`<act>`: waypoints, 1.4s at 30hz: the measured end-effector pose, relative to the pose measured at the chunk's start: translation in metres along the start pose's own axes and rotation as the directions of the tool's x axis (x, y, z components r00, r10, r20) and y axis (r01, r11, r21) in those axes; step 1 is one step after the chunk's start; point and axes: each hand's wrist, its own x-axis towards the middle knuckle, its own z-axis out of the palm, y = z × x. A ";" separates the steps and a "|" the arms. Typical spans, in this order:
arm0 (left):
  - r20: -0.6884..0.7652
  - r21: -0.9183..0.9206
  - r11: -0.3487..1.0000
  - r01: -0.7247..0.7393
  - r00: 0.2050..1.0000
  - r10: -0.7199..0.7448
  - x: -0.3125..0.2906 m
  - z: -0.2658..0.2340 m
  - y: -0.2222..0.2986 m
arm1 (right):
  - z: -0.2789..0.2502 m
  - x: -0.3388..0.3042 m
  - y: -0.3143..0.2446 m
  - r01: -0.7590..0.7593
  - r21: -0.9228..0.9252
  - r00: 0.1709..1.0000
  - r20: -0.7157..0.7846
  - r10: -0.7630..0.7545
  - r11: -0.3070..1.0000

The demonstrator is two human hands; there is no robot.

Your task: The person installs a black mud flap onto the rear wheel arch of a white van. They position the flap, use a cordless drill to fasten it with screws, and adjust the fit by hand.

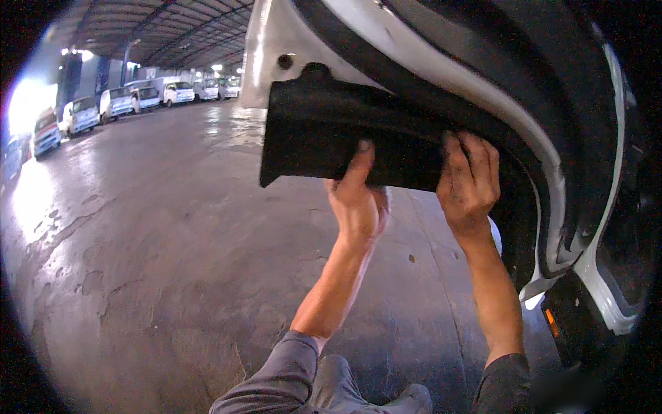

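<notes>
A black plastic trim panel (310, 141) sits against the white lower corner of a vehicle body (265, 55), below a round hole. My left hand (358, 200) grips the panel's bottom edge, thumb on the front face and fingers hidden behind. Further right, my right hand (472, 179) is closed at the same panel, its bent fingertips pressed on the front face near a dark seam. Its thumb is hard to make out. How the panel is fastened cannot be seen.
Curved white and black body edges (545, 152) sweep down close to my right arm. An orange reflector (552, 322) shows low on the right. Several small trucks (83, 114) stand in a row at the far left, across a worn concrete floor (172, 276).
</notes>
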 end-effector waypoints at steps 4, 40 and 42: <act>-0.050 0.093 0.996 -0.017 0.999 0.021 0.004 -0.002 -0.003 | -0.007 0.013 -0.011 -0.042 0.047 0.999 0.013 0.041 0.998; 0.076 0.687 0.726 0.038 0.989 -0.123 0.077 -0.006 0.158 | 0.077 0.086 -0.103 0.203 0.207 0.945 -0.297 -0.137 0.957; 0.051 0.656 0.753 0.058 0.991 -0.121 0.082 -0.009 0.158 | 0.080 0.086 -0.105 0.198 0.215 0.964 -0.222 -0.150 0.956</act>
